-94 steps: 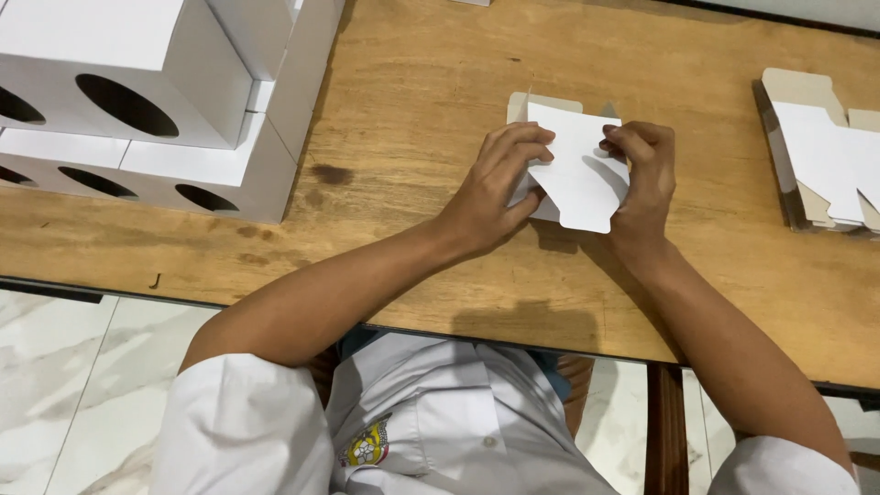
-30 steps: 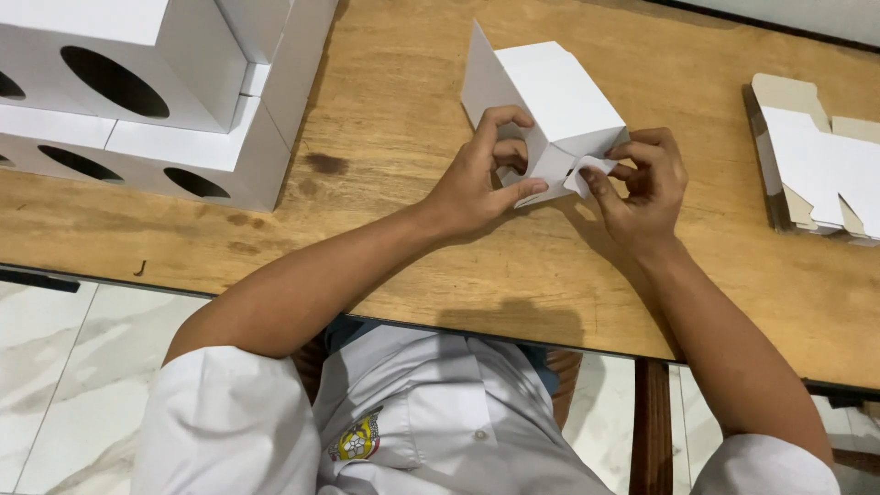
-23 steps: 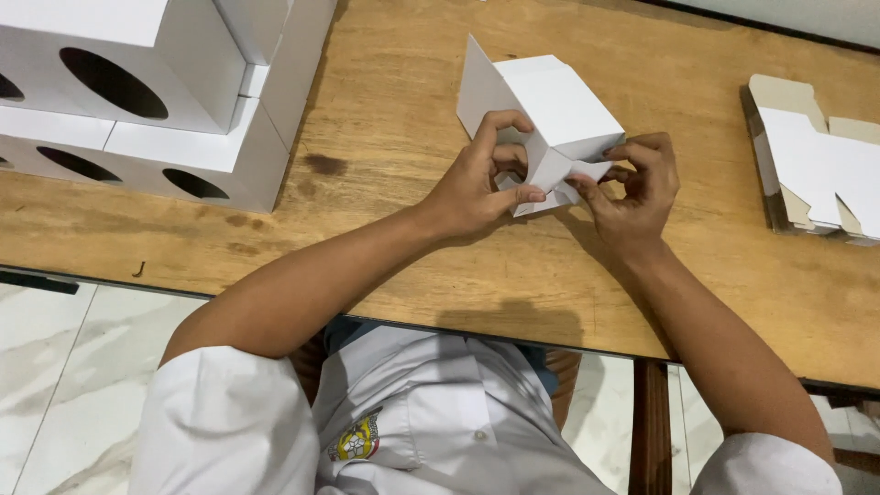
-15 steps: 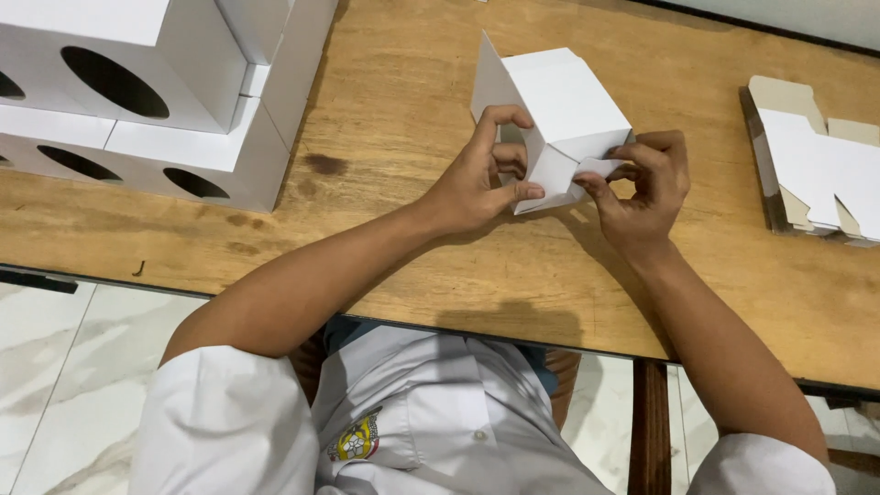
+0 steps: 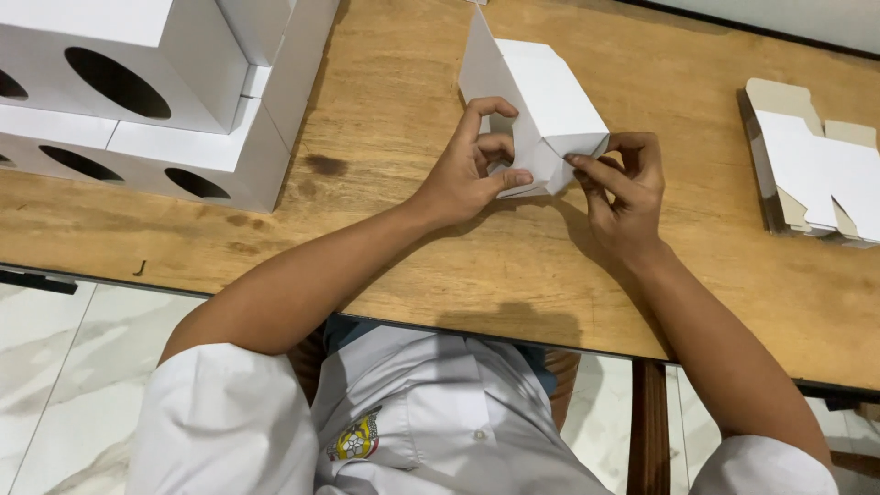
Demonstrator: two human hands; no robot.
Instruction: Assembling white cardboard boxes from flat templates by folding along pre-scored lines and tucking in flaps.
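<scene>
I have a half-formed white cardboard box (image 5: 550, 96) standing on the wooden table (image 5: 403, 82) in front of me, pinched at its near end between both hands. My left hand (image 5: 467, 174) is curled narrow against the box's left side, thumb and forefinger pressed on the folded flaps at the bottom corner. My right hand (image 5: 623, 183) meets it from the other side, fingertips closed on the same flap edge. To my far left sits a stack of finished white boxes with round holes (image 5: 137, 101); well apart on my right lies a pile of flat unfolded box blanks (image 5: 816, 170)
</scene>
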